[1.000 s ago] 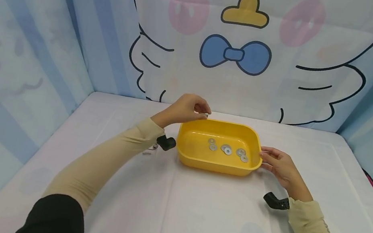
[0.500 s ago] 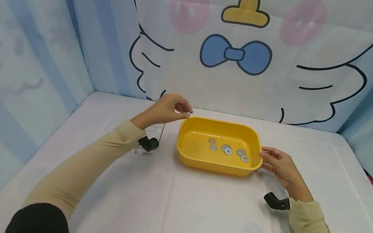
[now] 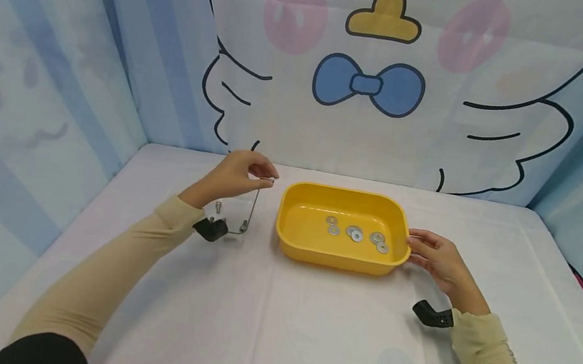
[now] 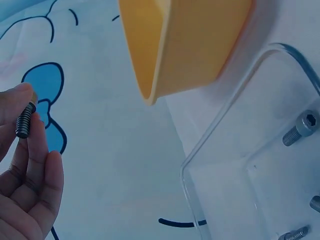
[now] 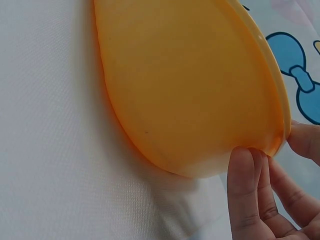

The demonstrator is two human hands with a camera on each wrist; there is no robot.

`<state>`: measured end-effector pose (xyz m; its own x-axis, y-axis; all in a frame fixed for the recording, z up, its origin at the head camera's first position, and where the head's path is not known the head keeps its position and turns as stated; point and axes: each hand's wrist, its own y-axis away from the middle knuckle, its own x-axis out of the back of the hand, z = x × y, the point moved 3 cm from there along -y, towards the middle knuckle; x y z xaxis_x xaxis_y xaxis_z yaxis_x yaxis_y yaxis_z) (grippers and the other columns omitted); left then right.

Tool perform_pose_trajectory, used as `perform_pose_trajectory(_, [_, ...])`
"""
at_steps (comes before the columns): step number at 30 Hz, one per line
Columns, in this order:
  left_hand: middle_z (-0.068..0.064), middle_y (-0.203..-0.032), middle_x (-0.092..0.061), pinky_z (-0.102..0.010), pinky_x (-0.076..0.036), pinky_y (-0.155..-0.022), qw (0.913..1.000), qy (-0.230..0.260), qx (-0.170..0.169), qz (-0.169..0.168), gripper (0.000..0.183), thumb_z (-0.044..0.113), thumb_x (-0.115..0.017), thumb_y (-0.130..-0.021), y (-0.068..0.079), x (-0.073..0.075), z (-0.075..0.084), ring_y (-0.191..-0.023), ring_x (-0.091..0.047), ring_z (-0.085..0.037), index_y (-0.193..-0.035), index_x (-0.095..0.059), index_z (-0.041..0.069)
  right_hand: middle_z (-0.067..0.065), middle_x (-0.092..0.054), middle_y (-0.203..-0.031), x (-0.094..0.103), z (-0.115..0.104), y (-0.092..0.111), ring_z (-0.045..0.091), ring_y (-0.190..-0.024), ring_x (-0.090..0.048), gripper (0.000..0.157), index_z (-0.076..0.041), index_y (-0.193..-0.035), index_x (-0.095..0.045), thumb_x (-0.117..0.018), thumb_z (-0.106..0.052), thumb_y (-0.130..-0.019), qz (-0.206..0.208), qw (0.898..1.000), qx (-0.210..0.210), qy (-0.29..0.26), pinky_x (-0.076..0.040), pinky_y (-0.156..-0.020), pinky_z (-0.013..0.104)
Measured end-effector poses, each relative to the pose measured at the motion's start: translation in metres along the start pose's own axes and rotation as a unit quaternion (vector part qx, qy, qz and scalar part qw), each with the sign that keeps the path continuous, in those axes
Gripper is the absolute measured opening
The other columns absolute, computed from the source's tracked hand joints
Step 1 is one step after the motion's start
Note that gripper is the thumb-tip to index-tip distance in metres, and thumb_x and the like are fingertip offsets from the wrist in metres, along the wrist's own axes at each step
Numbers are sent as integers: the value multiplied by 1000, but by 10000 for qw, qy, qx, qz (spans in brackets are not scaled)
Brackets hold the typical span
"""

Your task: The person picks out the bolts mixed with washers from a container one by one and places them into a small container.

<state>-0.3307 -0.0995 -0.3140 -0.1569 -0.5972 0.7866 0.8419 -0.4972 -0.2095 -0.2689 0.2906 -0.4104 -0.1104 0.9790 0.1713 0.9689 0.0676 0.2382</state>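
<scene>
My left hand (image 3: 232, 177) pinches a socket-head bolt (image 4: 25, 121) between thumb and fingertips, its threaded end showing in the left wrist view. It is held above a clear plastic box (image 4: 185, 172), part of which the forearm and wrist camera hide in the head view. Inside that box lie several more bolts (image 4: 306, 122). My right hand (image 3: 441, 263) grips the right end of a yellow tray (image 3: 339, 261), thumb at the rim and fingers against the outer wall. Several flat grey washers (image 3: 356, 236) lie spread over the tray's floor.
Both containers stand on a table with a white cloth (image 3: 301, 336), the clear box left of the yellow tray with a narrow gap between. A printed cloth curtain (image 3: 366, 143) rises right behind the table's far edge.
My left hand has moved left and slightly down, from over the tray's left rim to the clear box, with the bolt still pinched. The right hand and tray stay in place.
</scene>
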Motion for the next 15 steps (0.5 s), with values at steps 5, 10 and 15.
perform_pose_trajectory(5, [-10,-102,-68,-37,-52,-90,9999,-13,110,70,18,13,-69,-86,8,4,-7,-92,-61,-22,-101,-69,5,-20,-59,-93,0,1,-1,-3,-84,-59,66,6,-139,-33,-61,-30,-91,14,10000,-2,13,-54,-77,15])
perform_pose_trajectory(10, [-11,-101,-68,-38,-53,-90,9997,15,116,197,17,12,-69,-85,15,7,-13,-91,-62,-23,-101,-69,4,-20,-60,-92,1,1,-2,-3,-85,-59,65,6,-138,-34,-61,-30,-91,-25,10000,6,-20,-54,-77,15])
perform_pose_trajectory(15, [-12,-100,-69,-38,-53,-88,9993,182,176,274,18,12,-68,-85,22,7,-21,-90,-62,-24,-101,-69,3,-20,-60,-91,1,2,-2,-3,-84,-59,64,5,-137,-36,-61,-30,-90,-37,10000,11,-60,-54,-77,15])
